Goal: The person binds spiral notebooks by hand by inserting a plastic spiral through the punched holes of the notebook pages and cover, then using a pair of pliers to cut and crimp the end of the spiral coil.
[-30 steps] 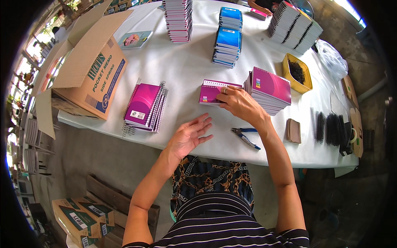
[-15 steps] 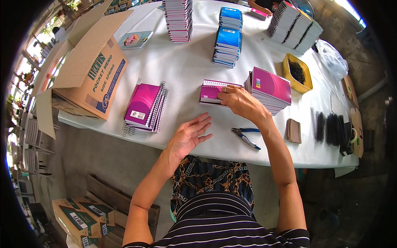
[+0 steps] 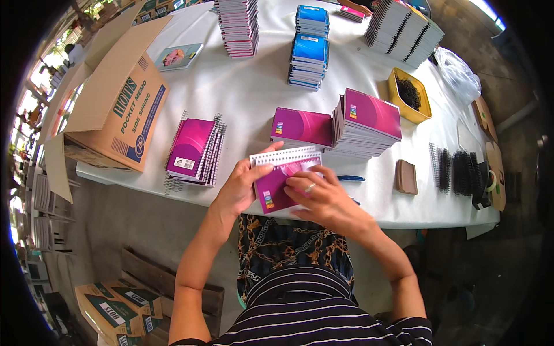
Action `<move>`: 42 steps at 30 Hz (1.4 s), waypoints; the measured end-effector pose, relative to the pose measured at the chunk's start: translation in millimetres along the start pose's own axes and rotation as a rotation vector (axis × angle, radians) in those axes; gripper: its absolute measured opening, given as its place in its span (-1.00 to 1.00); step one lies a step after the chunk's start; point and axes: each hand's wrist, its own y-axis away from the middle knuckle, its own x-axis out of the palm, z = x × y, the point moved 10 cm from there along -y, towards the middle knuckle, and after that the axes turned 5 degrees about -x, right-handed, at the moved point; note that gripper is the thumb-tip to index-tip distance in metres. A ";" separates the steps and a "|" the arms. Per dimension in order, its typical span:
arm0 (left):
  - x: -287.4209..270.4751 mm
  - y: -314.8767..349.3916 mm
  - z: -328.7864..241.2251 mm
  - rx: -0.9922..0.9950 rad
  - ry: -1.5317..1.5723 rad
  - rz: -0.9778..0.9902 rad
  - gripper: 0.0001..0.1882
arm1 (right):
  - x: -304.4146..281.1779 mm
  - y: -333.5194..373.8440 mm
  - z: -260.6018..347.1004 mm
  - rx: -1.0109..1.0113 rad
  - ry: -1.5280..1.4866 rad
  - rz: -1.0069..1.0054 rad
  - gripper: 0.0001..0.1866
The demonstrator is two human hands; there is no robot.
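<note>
Toward the person from the tall purple stack [image 3: 366,124], and to its left, a loose purple pad [image 3: 277,187] is being held near the front edge of the white surface [image 3: 248,95]. The left hand [image 3: 239,183] is gripping the pad's left side, thumb lying across the top. The right hand [image 3: 320,199] is curling its fingers over the cover, blurring slightly; I'm not managing to tell whether it is grasping or only pressing. A white strip of punched holes is showing beyond the cover, and I'm seeing no coil running through it.

Well to the left of the tall stack, a small purple pile [image 3: 193,144] is wearing wire coils, so I'm taking those books as bound already. The tall stack and the low purple stack [image 3: 301,127] just left of it are showing no coils on the sides facing me; most of the purple pads, then, are seemingly awaiting theirs, the held one included. Just right of the tall stack, a yellow tub [image 3: 415,115] is holding black coils [image 3: 408,92]. Farther left of it than the bound pile, an open carton [image 3: 115,109] is standing, its contents not showing.
</note>
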 end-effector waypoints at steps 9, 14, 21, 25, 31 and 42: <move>35.7 9.4 26.6 0.067 -0.634 0.183 -0.23 | 60.6 119.6 -88.0 0.811 -0.872 -0.526 -0.64; 22.6 22.9 29.0 0.357 -0.596 -0.127 0.14 | 73.6 114.6 -72.1 0.827 -1.096 -0.744 -0.65; 30.4 27.1 6.8 0.469 -0.595 -0.220 0.21 | 59.6 106.1 -60.9 0.649 -1.014 -0.860 -0.64; 14.7 23.5 33.0 0.359 -0.466 -0.198 0.20 | 73.8 100.8 -54.1 0.810 -0.876 -0.555 -0.65; 18.6 25.5 36.9 0.392 -0.501 -0.227 0.17 | 75.6 106.3 -58.3 0.844 -0.796 -0.582 -0.71; 111.1 5.9 40.1 0.589 -2.065 -0.202 -0.32 | 36.6 105.0 -59.1 0.570 -0.595 -0.348 -0.56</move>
